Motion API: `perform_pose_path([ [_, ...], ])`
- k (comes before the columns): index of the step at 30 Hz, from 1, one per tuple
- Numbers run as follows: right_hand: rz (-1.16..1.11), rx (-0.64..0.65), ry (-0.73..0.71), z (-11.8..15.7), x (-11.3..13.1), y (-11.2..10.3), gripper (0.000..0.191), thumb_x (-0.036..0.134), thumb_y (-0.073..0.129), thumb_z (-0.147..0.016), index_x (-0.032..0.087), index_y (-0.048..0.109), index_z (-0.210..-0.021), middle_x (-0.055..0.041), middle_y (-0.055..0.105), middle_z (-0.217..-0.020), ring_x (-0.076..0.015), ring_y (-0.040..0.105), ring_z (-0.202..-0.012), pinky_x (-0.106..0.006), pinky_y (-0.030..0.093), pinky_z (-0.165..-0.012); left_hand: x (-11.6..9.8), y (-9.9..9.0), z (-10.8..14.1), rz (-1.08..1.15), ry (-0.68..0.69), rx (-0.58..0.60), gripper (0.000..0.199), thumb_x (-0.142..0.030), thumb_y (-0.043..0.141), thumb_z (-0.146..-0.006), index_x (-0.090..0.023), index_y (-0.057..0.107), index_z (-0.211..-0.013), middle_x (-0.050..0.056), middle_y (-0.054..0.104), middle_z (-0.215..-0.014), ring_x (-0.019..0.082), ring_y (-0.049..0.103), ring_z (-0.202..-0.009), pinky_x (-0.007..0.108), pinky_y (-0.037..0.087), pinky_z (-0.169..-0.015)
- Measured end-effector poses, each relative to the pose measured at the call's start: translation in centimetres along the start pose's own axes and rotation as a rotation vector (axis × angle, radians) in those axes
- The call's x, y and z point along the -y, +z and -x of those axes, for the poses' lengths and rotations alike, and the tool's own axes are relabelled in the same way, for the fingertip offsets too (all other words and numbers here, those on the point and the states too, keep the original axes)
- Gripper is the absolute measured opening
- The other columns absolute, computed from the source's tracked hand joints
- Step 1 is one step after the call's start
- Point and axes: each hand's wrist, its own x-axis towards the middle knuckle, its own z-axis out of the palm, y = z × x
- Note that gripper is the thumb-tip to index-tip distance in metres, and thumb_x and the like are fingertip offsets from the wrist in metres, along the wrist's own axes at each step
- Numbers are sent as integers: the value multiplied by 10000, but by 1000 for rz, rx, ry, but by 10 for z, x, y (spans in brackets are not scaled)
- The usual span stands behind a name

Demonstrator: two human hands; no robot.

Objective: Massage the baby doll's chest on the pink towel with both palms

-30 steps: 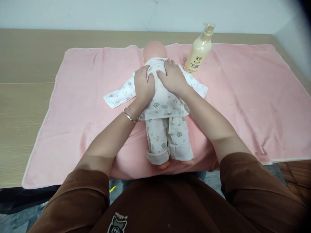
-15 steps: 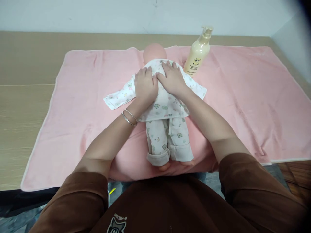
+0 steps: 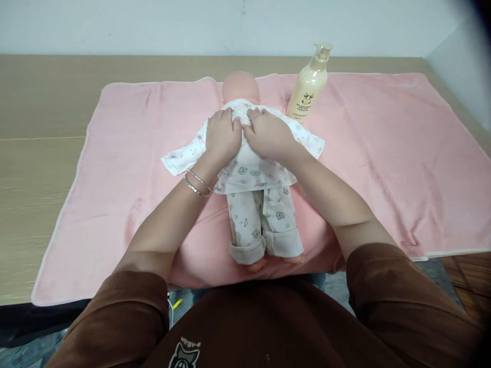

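Observation:
A baby doll (image 3: 241, 88) lies face down on a pink blanket, its bald head away from me and its bare feet towards me. It wears a white print shirt (image 3: 251, 176) and matching trousers (image 3: 245, 220) with rolled cuffs. My left hand (image 3: 223, 135) is on the left of the upper back, fingers bent and closed on the shirt cloth. Beside it, my right hand (image 3: 268, 134) also has curled fingers gathering the shirt. Creased cloth shows between the two thumbs. The fingertips are partly hidden.
A cream pump bottle (image 3: 308, 89) with a cow picture stands on the blanket, right of the doll's head. The pink blanket (image 3: 387, 148) covers much of the wooden table (image 3: 38, 153). A white wall (image 3: 192, 25) rises behind the table.
My fingers, flatter on the doll's back before, have curled inward, and the shirt between them has creased. Both hands have shifted slightly towards me.

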Motion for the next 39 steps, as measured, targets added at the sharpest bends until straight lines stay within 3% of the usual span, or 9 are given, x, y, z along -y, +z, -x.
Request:
perform_pose_path([
  [3,-72,-16,33,-18,-20,3,459,255,299,-1072,111,618,-1368,-190,665,-1446,-367,609,-1401,-580,485,-1226,-16,1,18,-79,38,9,501,-342,428,-1064,-92,588,-1467,247,559,-1599,409,423,-1610,569,255,-1403],
  [6,-47,-43,30,-28,-29,9,520,271,269,-1086,41,562,-1449,-218,546,-1609,-377,483,-1539,-568,382,-1317,-20,1,20,-67,96,34,604,-323,507,-1002,-74,527,-1552,231,477,-1689,412,357,-1648,565,212,-1424],
  [11,90,6,27,-5,-2,1,544,268,301,-1087,-56,534,-1456,-292,621,-1467,-429,551,-1466,-607,426,-1258,-1,-1,-8,94,-13,58,420,-303,542,-966,-187,702,-1336,132,685,-1501,338,534,-1535,480,342,-1389],
  [15,59,19,29,9,11,-9,467,274,379,-1048,5,622,-1343,-265,694,-1317,-414,662,-1300,-569,531,-1131,4,-1,-7,132,-60,-31,402,-352,469,-1038,-200,682,-1342,139,682,-1499,321,541,-1530,460,331,-1392],
  [21,-79,-30,2,-22,-30,4,499,319,305,-1068,83,592,-1402,-196,631,-1492,-346,568,-1447,-513,412,-1288,-21,4,27,56,80,-15,548,-376,549,-983,-184,598,-1494,153,531,-1675,387,361,-1654,583,193,-1438],
  [24,-56,-29,-13,-30,-39,10,525,320,263,-1078,75,554,-1440,-194,609,-1529,-333,565,-1447,-510,399,-1302,-24,5,28,91,138,10,587,-386,553,-965,-204,581,-1523,108,518,-1696,366,325,-1678,580,155,-1456],
  [30,80,-10,-12,-1,0,1,529,279,298,-1062,1,569,-1422,-256,635,-1475,-428,550,-1465,-628,414,-1270,1,4,-3,125,23,8,377,-374,537,-984,-275,676,-1319,103,677,-1512,356,507,-1549,568,299,-1413],
  [35,38,-1,-15,8,8,-8,420,244,394,-1016,63,674,-1272,-244,720,-1295,-397,695,-1225,-555,576,-1081,4,5,-3,107,-20,-17,335,-424,518,-1025,-290,662,-1296,107,667,-1502,351,515,-1536,561,319,-1390],
  [39,-75,-19,22,-18,-21,4,501,336,405,-1030,86,610,-1413,-200,594,-1579,-377,526,-1508,-585,418,-1295,2,6,2,105,-12,-19,447,-417,512,-1016,-253,618,-1418,118,593,-1610,352,448,-1594,582,269,-1408],
])
